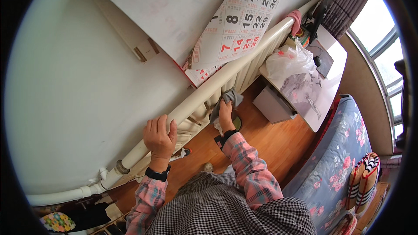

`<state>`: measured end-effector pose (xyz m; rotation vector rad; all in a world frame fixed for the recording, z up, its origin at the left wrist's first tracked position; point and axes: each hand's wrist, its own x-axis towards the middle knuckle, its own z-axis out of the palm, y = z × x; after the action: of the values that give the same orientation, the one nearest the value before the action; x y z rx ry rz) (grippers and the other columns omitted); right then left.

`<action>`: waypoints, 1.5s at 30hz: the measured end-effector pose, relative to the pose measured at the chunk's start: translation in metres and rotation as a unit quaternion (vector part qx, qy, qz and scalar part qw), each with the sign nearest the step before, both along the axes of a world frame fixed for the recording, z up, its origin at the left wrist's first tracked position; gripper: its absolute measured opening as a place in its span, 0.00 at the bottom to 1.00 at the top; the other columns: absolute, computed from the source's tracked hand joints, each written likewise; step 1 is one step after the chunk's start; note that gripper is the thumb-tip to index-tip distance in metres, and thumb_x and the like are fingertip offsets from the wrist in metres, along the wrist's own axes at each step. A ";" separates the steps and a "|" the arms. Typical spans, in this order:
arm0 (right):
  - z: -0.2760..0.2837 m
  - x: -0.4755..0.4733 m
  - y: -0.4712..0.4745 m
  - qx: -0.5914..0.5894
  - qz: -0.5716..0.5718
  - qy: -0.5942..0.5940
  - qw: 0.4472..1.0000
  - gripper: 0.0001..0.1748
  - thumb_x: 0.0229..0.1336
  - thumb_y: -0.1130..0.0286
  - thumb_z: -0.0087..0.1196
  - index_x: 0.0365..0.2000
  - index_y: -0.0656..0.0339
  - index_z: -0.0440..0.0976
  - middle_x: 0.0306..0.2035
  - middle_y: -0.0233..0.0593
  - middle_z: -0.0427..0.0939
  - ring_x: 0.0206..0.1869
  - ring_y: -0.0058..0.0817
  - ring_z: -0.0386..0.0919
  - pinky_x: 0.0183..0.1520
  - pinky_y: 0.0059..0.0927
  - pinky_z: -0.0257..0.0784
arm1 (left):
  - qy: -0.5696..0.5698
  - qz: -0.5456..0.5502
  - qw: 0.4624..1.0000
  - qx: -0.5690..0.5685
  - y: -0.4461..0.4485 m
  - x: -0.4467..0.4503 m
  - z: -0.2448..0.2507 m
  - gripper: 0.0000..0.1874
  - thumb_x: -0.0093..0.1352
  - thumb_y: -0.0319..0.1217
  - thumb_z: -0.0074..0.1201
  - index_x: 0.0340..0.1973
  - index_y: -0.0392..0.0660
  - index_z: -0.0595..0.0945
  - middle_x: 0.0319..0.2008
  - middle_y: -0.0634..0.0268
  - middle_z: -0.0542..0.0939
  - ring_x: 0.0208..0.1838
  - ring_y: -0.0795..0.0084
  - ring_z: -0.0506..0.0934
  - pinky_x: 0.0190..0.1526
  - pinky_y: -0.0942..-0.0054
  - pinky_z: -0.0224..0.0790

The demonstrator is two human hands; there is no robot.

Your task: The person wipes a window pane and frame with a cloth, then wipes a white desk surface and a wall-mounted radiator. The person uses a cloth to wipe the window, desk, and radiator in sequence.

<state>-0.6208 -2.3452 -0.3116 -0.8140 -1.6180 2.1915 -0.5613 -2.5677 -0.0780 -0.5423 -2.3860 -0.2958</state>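
Note:
My left hand (160, 138) rests on a thick white heating pipe (202, 96), fingers curled over its top and thumb on the near side. The pipe runs slanting along the wall above a cream radiator (192, 117). Farther along, a crumpled grey cloth (232, 96) is bunched in my right hand (226, 116), low at the radiator's side. The fingertips are partly hidden by the cloth, and I cannot tell how firmly it presses the radiator. Below that hand, a round green-rimmed object (237, 123) on the floor is mostly covered.
A wall calendar (241, 23) hangs down to the pipe. Ahead stands a desk (302, 101) with a white plastic bag (290, 60) and a computer mouse (317, 60). A pink cloth (296, 22) drapes the pipe. To the right are a flowered bed (336, 166) and striped slippers (362, 181).

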 end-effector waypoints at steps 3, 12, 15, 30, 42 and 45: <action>0.041 0.012 -0.004 -0.008 -0.008 0.042 0.999 0.23 0.74 0.62 0.48 0.61 0.66 0.68 0.53 0.41 0.76 0.53 0.29 0.72 0.60 0.29 0.66 | 0.004 -0.014 1.000 0.001 -0.002 -0.001 0.000 0.15 0.75 0.42 0.56 0.43 0.42 0.80 0.35 0.62 0.81 0.37 0.58 0.78 0.37 0.60 0.69; 0.040 0.013 -0.057 0.015 -0.057 0.145 0.988 0.35 0.77 0.56 0.46 0.71 0.71 0.58 0.70 0.50 0.67 0.72 0.38 0.63 0.73 0.30 0.53 | 0.002 -0.015 1.000 -0.008 0.001 0.001 -0.001 0.15 0.74 0.42 0.58 0.44 0.42 0.81 0.36 0.61 0.81 0.39 0.57 0.79 0.38 0.60 0.70; 0.001 0.026 -0.079 0.098 -0.132 -0.051 0.985 0.31 0.74 0.56 0.47 0.66 0.70 0.66 0.66 0.63 0.70 0.69 0.53 0.68 0.71 0.38 0.60 | 0.006 -0.010 1.000 -0.024 0.003 0.002 -0.001 0.16 0.73 0.42 0.59 0.44 0.42 0.81 0.37 0.60 0.81 0.39 0.56 0.79 0.39 0.59 0.71; 0.015 0.014 0.057 -0.043 -0.135 0.029 0.989 0.25 0.60 0.62 0.68 0.52 0.67 0.77 0.44 0.41 0.83 0.48 0.28 0.79 0.54 0.29 0.74 | -0.025 -0.002 0.999 -0.025 0.006 0.000 -0.006 0.15 0.74 0.37 0.59 0.44 0.36 0.80 0.37 0.49 0.80 0.39 0.44 0.78 0.41 0.51 0.71; -0.096 -0.067 0.038 -0.056 -0.214 -0.126 0.967 0.32 0.73 0.58 0.49 0.69 0.65 0.61 0.65 0.61 0.71 0.67 0.54 0.69 0.70 0.42 0.61 | -0.056 0.065 0.991 -0.098 0.001 0.003 -0.013 0.19 0.79 0.40 0.45 0.47 0.33 0.79 0.41 0.47 0.80 0.41 0.44 0.78 0.45 0.50 0.71; -0.128 -0.070 0.051 -0.075 -0.221 -0.189 0.954 0.28 0.72 0.59 0.50 0.64 0.67 0.66 0.60 0.59 0.75 0.61 0.54 0.73 0.65 0.41 0.65 | -0.071 0.079 0.988 -0.113 -0.001 0.004 -0.012 0.23 0.80 0.43 0.43 0.47 0.33 0.79 0.41 0.47 0.80 0.41 0.43 0.78 0.45 0.51 0.71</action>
<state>-0.6907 -2.2944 -0.4396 -1.5507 -1.2574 1.9264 -0.5569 -2.5687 -0.0897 -0.4433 -2.6015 0.0067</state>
